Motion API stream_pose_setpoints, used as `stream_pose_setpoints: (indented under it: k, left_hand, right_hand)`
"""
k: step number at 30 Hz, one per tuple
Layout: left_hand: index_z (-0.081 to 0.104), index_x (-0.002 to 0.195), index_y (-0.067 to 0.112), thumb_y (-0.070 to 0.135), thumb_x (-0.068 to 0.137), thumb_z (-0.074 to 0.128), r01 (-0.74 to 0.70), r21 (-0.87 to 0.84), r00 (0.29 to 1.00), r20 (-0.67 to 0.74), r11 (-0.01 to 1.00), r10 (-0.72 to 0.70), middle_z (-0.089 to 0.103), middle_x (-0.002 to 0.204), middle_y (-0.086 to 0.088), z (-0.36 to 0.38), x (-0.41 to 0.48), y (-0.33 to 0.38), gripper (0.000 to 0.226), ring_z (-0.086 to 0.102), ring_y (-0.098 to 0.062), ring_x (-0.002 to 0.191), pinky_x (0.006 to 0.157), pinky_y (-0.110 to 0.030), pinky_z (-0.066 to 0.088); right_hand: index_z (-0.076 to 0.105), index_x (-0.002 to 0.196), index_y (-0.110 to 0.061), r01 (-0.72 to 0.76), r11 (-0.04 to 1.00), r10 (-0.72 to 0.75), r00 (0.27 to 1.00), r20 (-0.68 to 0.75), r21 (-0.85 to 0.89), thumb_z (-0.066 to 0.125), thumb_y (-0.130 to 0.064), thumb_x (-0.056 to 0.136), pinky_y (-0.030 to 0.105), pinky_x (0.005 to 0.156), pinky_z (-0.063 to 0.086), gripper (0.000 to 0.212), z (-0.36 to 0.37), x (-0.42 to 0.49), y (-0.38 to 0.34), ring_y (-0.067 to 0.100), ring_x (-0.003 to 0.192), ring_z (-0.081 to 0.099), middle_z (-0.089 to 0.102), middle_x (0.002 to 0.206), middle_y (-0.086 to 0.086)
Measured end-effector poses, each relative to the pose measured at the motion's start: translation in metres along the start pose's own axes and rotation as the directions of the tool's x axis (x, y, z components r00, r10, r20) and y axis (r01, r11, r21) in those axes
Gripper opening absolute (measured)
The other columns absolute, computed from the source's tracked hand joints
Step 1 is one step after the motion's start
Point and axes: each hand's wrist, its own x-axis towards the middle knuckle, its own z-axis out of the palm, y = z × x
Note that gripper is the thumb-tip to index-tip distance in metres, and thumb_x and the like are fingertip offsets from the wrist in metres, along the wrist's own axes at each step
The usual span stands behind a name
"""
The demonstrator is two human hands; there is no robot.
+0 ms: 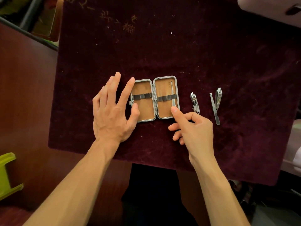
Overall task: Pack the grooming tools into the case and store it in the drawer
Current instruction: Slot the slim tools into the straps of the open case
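case [146,110] of metal with tan lining lies opened flat near the middle of a dark maroon velvet cloth [179,46], its two halves side by side and hinged down the centre. a dark elastic band [141,96] crosses each half. under the band of the half toward 3 o'clock sits a thin ear pick [172,92], upright along the outer edge, scoop end toward 12 o'clock.

the left hand [112,115] rests at 9 o'clock of the case with its fingers spread wide and straight, gripping nothing; the index fingertip [132,80] touches the upper corner of the rim and the thumb [135,110] lies on the lining of that half. the right hand [197,129] comes in from 5 o'clock, one finger [174,110] stretched out and pressing on the lower end of the ear pick, the other fingers loosely curled round nothing.

at 3 o'clock of the case, apart from it on the cloth, lie a small nail clipper [194,102], then a slim nail file [214,110], and just beside the file a larger nail clipper [218,98]. the cloth covers a reddish-brown wooden table [24,95]. a yellow-green plastic object [8,173] shows at the 8 o'clock edge of the view.
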Motion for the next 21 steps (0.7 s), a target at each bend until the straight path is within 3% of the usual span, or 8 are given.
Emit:
stream_pose_setpoints:
  k: [5,21]
  left_hand:
    - [0.030,0.160,0.034,0.045,0.098,0.043,-0.001,0.000,1.000,0.000,1.000,0.001,0.025,0.170,-0.004,0.0007,-0.0001,-0.0005,0.064,0.029,-0.023,0.155,0.118,-0.042,0.031]
    - [0.033,0.160,0.033,0.044,0.097,0.044,0.006,-0.008,1.000,0.004,1.000,-0.006,0.026,0.169,-0.004,-0.0023,0.0003,0.0019,0.064,0.029,-0.023,0.155,0.118,-0.042,0.030]
  right_hand:
    - [0.076,0.084,-0.015,0.003,1.000,-0.003,1.000,0.019,0.007,0.081,-0.051,0.090,0.018,0.040,0.044,0.037,-0.0030,-0.0001,0.0034,0.007,0.042,0.062,0.081,0.070,0.003]
    - [0.071,0.074,-0.017,0.070,0.998,-0.070,0.997,-0.044,0.000,0.079,-0.057,0.089,0.017,0.034,0.039,0.044,0.0028,-0.0006,0.0073,0.009,0.034,0.059,0.078,0.063,0.002]
